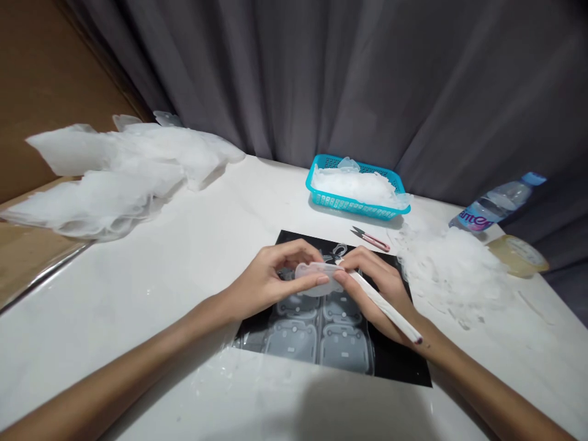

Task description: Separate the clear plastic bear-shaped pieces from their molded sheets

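Note:
My left hand [280, 272] pinches a small, rounded piece of translucent plastic [316, 277] between thumb and fingers. On its other side my right hand [379, 285] is closed around a slim tool with a white, wrapped-looking handle [386, 306]; its thumb and fingertips also touch the piece. The tool's dark tip is near the piece, its exact kind hard to make out. Below both hands lies a black mat [399, 361], bearing a translucent moulded sheet [294, 340] with several rounded, box-like shapes. Pink-handled thread snips [372, 239] rest just beyond the mat.
A turquoise basket [358, 208] at the back holds white translucent pieces. Loose white scraps [454, 269] are heaped at right, beside a water bottle [493, 205] and a yellowish container [519, 256]. Stacked translucent sheets [133, 165] spread over the left, near a cardboard box [46, 67].

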The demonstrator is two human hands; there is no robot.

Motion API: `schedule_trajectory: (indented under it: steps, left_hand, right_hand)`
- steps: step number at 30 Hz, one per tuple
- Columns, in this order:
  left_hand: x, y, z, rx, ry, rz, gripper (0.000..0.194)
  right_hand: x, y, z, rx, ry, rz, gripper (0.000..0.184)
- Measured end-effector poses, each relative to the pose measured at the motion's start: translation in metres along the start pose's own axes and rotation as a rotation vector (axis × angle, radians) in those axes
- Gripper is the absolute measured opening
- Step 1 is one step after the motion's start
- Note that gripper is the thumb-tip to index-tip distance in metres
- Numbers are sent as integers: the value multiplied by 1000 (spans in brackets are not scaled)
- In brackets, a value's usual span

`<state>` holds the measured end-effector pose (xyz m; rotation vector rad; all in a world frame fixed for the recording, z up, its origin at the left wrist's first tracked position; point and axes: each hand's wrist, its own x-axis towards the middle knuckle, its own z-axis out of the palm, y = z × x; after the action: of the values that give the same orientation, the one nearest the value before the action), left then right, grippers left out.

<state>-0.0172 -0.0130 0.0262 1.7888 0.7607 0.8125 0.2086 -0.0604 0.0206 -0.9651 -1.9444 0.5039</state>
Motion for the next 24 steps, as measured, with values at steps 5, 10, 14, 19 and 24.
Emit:
schedule_trajectory:
  steps: [5,10,14,19,24]
  left_hand:
    - [0,-5,2,-52,-86,-93,24]
    - [3,-13,-2,-111,-61,-120,24]
    - [2,-16,-3,-127,-51,-143,26]
    - [2,-20,-2,-138,-51,-162,26]
    - [8,-22,-3,-164,-7,-184,29]
  right_hand:
    - [-5,5,12,15,30,83,10]
    - [-10,16,19,48,17,125,9]
    - [-12,20,22,42,25,105,8]
    - [-15,23,26,46,26,101,9]
    - [-16,26,24,-47,-13,28,5]
